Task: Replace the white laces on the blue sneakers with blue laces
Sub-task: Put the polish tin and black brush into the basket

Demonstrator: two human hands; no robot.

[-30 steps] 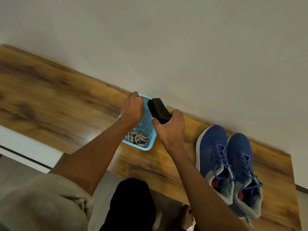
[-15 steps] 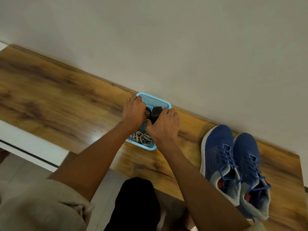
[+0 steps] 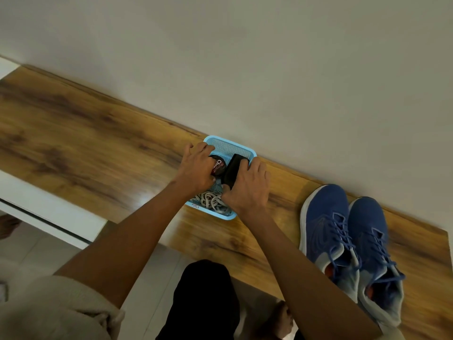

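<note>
I see my left hand (image 3: 196,171) curled around a round tin (image 3: 219,165) and my right hand (image 3: 247,187) gripping a black brush (image 3: 232,171), both inside the basket (image 3: 235,145) where the white laces (image 3: 210,201) lie. The sneakers (image 3: 343,241), blue-laced, wait on the counter (image 3: 85,148) at right, probably finished.

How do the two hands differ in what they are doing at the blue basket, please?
The left hand grips a round dark tin; the right hand grips a black block. The left hand is at the blue basket's left side, the right hand at its right. Both are over the basket.
</note>
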